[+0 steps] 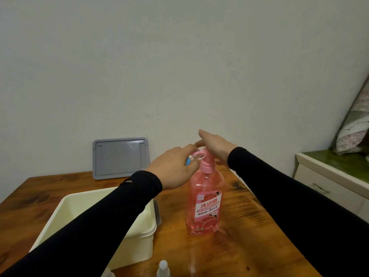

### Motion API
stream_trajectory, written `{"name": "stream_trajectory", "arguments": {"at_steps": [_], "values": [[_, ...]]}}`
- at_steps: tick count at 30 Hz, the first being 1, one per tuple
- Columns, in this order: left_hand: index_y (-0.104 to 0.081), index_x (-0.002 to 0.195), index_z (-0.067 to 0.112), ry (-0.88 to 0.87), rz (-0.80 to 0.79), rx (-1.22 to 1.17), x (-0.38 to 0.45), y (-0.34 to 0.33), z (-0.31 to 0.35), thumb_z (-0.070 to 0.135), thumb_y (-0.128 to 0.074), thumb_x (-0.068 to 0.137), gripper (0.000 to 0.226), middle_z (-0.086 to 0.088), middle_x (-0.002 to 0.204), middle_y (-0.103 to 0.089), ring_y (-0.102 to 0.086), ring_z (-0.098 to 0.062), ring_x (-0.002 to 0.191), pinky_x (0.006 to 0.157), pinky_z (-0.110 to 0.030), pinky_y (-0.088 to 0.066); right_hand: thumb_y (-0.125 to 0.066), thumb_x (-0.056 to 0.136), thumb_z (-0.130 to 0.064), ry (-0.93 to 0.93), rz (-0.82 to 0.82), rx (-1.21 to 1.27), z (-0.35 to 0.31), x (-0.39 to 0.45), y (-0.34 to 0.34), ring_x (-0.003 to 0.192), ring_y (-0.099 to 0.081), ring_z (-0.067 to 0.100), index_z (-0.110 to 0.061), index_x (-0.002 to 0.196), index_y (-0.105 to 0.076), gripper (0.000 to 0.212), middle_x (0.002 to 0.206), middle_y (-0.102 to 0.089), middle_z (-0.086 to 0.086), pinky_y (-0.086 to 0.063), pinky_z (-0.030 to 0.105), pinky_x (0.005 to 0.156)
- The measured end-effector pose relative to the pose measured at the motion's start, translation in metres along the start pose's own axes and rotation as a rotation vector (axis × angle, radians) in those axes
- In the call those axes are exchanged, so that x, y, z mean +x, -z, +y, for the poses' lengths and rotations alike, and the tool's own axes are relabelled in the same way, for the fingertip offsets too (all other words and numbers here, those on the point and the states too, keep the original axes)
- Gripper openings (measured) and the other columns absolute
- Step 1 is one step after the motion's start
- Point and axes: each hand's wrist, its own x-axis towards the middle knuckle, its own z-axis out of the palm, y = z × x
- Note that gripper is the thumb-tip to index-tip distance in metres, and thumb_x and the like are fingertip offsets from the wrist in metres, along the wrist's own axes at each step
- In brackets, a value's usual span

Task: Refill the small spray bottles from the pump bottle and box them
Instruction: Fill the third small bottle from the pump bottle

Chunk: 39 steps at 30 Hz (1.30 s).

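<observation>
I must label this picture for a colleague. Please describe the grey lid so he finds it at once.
On the wooden table, look to the far edge, behind the cream box. The grey lid stands there, leaning against the wall; it is the only flat grey thing.

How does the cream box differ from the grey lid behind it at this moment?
The cream box sits flat on the wooden table with its opening up; the grey lid stands on edge, leaning against the wall. The box is deep and cream; the lid is thin, flat and grey. The left sleeve crosses over the box, while the lid is untouched. Both are rectangular with rounded corners and appear to be plastic.
</observation>
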Motion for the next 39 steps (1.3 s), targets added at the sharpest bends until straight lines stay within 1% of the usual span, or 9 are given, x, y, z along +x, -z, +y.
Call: {"name": "stream_trajectory", "arguments": {"at_steps": [3,6,8,11,15,21,28,33,39], "values": [[-0.039,0.138,0.029,-0.004,0.018,-0.027,0.002,0.001,0.0,0.04,-0.039,0.098,0.042,-0.004,0.119,-0.058,-0.054,-0.015,0.096,0.078,-0.025,-0.042,-0.019,0.1,-0.046,0.003,0.005,-0.003,-0.002,0.002,0.001,0.095,-0.052,0.021,-0.008,0.132,-0.051,0.059,0.131,-0.056,0.016,-0.034,0.031,0.087],[-0.038,0.14,0.03,-0.002,0.021,-0.036,-0.001,-0.004,-0.002,0.04,-0.039,0.098,0.043,-0.005,0.12,-0.059,-0.055,-0.016,0.097,0.079,-0.026,-0.044,-0.02,0.1,-0.044,0.013,0.027,-0.027,0.007,0.006,-0.007,0.112,-0.053,0.025,-0.006,0.131,-0.051,0.059,0.133,-0.054,0.015,-0.038,0.034,0.095],[-0.035,0.142,0.031,0.002,0.002,-0.024,-0.003,-0.009,-0.004,0.042,-0.037,0.098,0.045,-0.005,0.121,-0.057,-0.056,-0.017,0.099,0.082,-0.027,-0.044,-0.019,0.1,-0.042,0.008,0.033,-0.037,0.014,0.008,-0.012,0.114,-0.053,0.026,-0.005,0.131,-0.053,0.059,0.133,-0.055,0.015,-0.039,0.036,0.1],[-0.032,0.144,0.033,0.011,-0.002,-0.013,-0.004,-0.012,-0.006,0.042,-0.037,0.098,0.046,-0.005,0.123,-0.056,-0.055,-0.017,0.101,0.083,-0.027,-0.044,-0.019,0.101,-0.041,-0.009,0.028,-0.063,0.014,0.005,-0.013,0.106,-0.05,0.023,-0.006,0.132,-0.051,0.057,0.134,-0.053,0.014,-0.037,0.034,0.092],[-0.037,0.139,0.03,0.016,0.009,-0.024,-0.003,-0.006,-0.002,0.041,-0.039,0.098,0.043,-0.005,0.119,-0.059,-0.056,-0.016,0.097,0.083,-0.029,-0.047,-0.019,0.102,-0.042,-0.003,-0.004,-0.046,0.005,0.0,-0.005,0.115,-0.044,0.022,-0.007,0.138,-0.046,0.057,0.142,-0.045,0.011,-0.027,0.03,0.088],[-0.04,0.138,0.028,-0.003,0.029,-0.018,0.0,0.001,0.001,0.04,-0.04,0.098,0.042,-0.004,0.119,-0.059,-0.056,-0.016,0.096,0.08,-0.026,-0.045,-0.019,0.101,-0.043,-0.003,-0.008,-0.065,-0.004,0.0,0.002,0.107,-0.046,0.023,-0.007,0.136,-0.047,0.058,0.134,-0.052,0.014,-0.029,0.03,0.086],[-0.034,0.142,0.032,0.011,-0.007,0.023,-0.003,-0.012,-0.005,0.043,-0.036,0.099,0.044,-0.005,0.121,-0.057,-0.056,-0.017,0.1,0.084,-0.029,-0.047,-0.019,0.102,-0.029,0.031,0.028,-0.107,0.013,0.007,-0.013,0.116,-0.051,0.032,0.0,0.127,-0.049,0.048,0.132,-0.053,0.019,-0.038,0.04,0.101],[-0.036,0.139,0.031,0.007,-0.007,0.025,0.001,-0.005,-0.003,0.045,-0.037,0.098,0.044,-0.004,0.122,-0.056,-0.055,-0.016,0.1,0.085,-0.028,-0.046,-0.021,0.102,-0.04,-0.015,0.005,-0.013,0.005,0.0,-0.004,0.104,-0.045,0.021,-0.007,0.131,-0.052,0.054,0.123,-0.05,0.009,-0.03,0.031,0.086],[-0.038,0.139,0.03,-0.01,0.008,0.021,0.004,0.002,-0.002,0.043,-0.038,0.098,0.042,-0.005,0.121,-0.058,-0.055,-0.016,0.098,0.08,-0.026,-0.043,-0.021,0.101,-0.041,-0.012,0.018,-0.004,-0.002,0.002,0.0,0.104,-0.051,0.023,-0.008,0.13,-0.053,0.055,0.128,-0.056,0.013,-0.033,0.03,0.085]]}}
